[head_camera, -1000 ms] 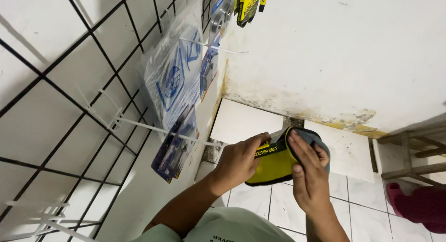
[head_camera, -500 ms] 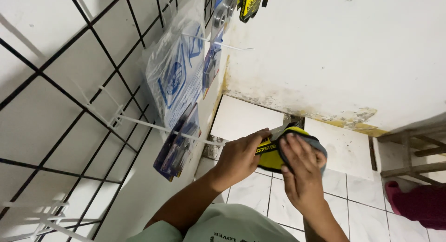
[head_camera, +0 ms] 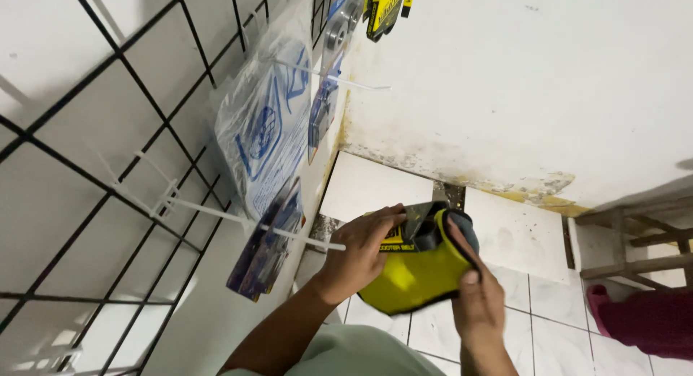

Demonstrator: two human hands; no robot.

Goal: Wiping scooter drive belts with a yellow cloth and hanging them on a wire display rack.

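I hold a yellow packaged item point(head_camera: 415, 275) with a black and grey top between both hands, above a white tiled floor. My left hand point(head_camera: 357, 253) grips its left side and its card top, fingers curled over the edge. My right hand point(head_camera: 476, 304) wraps its right side, thumb along the dark rim. The pack sits just to the right of a white display hook point(head_camera: 245, 218) that sticks out from a black wire grid point(head_camera: 108, 195) on the wall.
A clear bag with blue print point(head_camera: 263, 130) and dark blister packs point(head_camera: 267, 239) hang on the grid's hooks. More yellow packs point(head_camera: 382, 7) hang at the top. A stained white wall point(head_camera: 520, 80) faces me. A wooden frame point(head_camera: 635, 239) and a maroon cloth point(head_camera: 642, 325) lie at right.
The yellow pack has turned in my hands, so its broad yellow face now shows. My right hand slid from its top to its right side. The view drew closer.
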